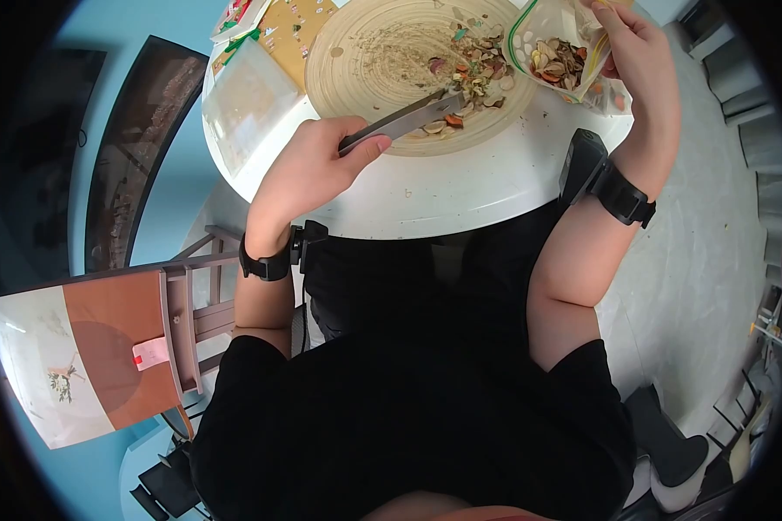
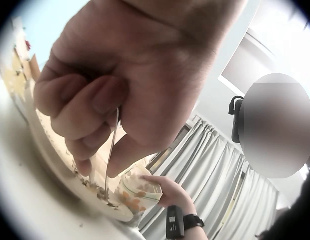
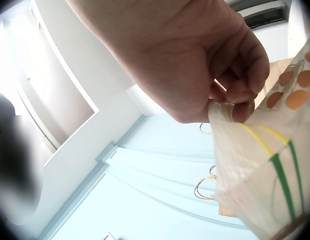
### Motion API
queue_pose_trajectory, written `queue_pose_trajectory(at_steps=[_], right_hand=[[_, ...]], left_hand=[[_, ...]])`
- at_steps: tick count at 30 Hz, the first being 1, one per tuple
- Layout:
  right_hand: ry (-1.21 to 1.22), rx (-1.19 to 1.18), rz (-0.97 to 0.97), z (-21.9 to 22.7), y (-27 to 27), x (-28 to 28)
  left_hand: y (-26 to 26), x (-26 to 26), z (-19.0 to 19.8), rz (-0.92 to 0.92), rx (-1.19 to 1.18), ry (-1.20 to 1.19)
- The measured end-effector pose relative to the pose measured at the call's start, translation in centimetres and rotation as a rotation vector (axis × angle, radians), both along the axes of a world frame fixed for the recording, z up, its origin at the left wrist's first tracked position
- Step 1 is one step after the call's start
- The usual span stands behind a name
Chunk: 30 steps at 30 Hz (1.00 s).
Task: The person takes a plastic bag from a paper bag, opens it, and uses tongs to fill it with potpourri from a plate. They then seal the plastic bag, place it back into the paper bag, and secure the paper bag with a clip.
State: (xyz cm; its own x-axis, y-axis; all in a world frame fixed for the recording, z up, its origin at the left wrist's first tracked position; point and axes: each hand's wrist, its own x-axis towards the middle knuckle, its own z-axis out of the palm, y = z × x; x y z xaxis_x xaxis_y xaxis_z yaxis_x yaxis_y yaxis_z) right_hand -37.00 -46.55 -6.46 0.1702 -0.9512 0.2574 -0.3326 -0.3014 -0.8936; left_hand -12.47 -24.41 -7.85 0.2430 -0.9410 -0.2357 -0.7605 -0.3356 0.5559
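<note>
My left hand (image 1: 321, 165) grips metal tongs (image 1: 417, 117), their tips among dried petals and flakes (image 1: 482, 69) on a round wooden plate (image 1: 347, 95). In the left wrist view the left hand (image 2: 115, 85) pinches the thin metal tongs (image 2: 113, 150) over bits near the plate's rim. At the plate's right side, my right hand (image 1: 643, 61) pinches the top edge of an open zip bag (image 1: 595, 82) holding dried pieces (image 1: 558, 62). The right wrist view shows the right hand (image 3: 195, 65) pinching the edge of this clear bag (image 3: 245, 170), which has orange dots.
A clear flat bag (image 1: 252, 100) lies on the white table (image 1: 391, 204) left of the plate, beside a patterned tan sheet (image 1: 291, 35). Crumbs dot the table near its front edge. A chair (image 1: 178, 321) stands at the left.
</note>
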Motion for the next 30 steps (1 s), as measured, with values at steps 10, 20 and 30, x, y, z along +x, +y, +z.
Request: queue_pose_trajectory(at_steps=[10,20,30], right_hand=[[0.013,0.053,-0.017,0.4,-0.4,-0.1],[-0.020,0.087,-0.029,0.3,-0.4,0.3],[-0.043,0.015,0.004,-0.5,-1.0,-0.8]], left_hand=[[0.0,0.4,-0.1,0.028,-0.096,0.076],[-5.2,-2.4,3.9,-0.096,-0.429,0.068],[1.9,0.9,0.9,0.249,-0.070,-0.065]])
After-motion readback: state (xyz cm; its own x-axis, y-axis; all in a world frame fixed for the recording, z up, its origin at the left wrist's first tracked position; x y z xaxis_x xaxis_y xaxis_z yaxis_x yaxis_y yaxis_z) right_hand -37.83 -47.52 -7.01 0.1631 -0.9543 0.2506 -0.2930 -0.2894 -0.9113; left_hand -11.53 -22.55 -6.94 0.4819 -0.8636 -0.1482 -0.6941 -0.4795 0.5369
